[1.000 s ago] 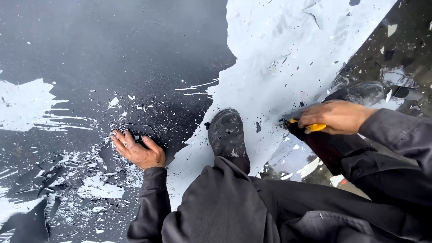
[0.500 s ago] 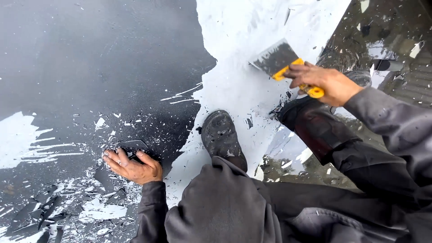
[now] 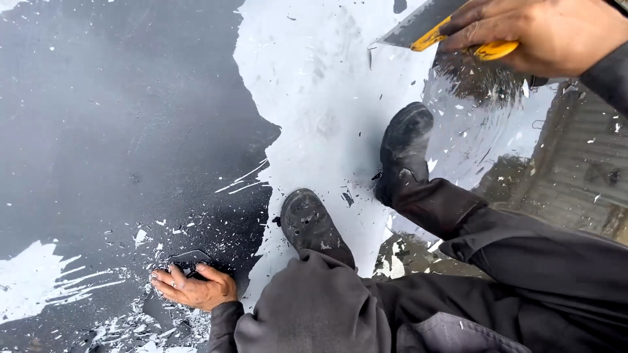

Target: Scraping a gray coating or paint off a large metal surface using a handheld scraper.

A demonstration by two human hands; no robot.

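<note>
I crouch on a dark grey floor partly covered by a white coating (image 3: pixel 314 91). My right hand (image 3: pixel 543 33) is raised at the top right and grips a scraper (image 3: pixel 425 26) with a yellow handle and a wide metal blade; the blade's edge is over the white coating. My left hand (image 3: pixel 193 286) rests on the dark floor at the lower left, fingers curled on a loose dark flake (image 3: pixel 186 258). My two black shoes (image 3: pixel 314 222) (image 3: pixel 405 150) stand on the white area.
White chips and flakes (image 3: pixel 137 323) litter the dark floor around my left hand. A white patch (image 3: pixel 39 278) lies at the far left. At the right the scraped surface (image 3: pixel 575 163) shows brownish and ribbed.
My right hand has lifted the scraper up and away from the floor toward the top right. My right foot has come into view. The left hand stays on the floor.
</note>
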